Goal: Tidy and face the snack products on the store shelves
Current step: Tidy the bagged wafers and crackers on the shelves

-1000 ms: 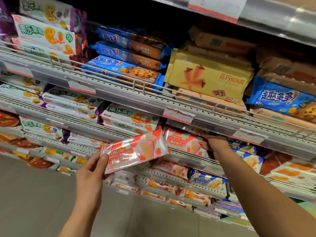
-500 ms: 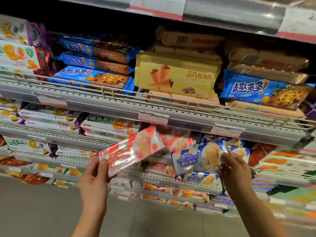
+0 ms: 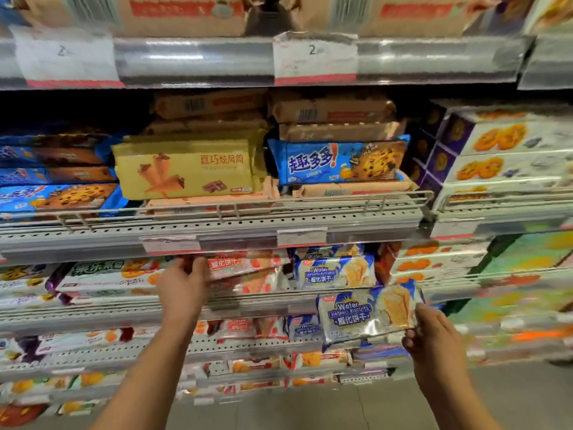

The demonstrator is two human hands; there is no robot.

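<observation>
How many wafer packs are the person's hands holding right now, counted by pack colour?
Red wafer pack, gripped at the shelf by the left hand: 1
Blue wafer pack, held by the right hand: 1
Total: 2

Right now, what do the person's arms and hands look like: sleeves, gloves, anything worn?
Both hands, the left hand and the right hand, are bare: no gloves. Both forearms are bare up to the frame edge, with no sleeve in view. No watch, band or ring shows, though motion blur could hide something small.
</observation>
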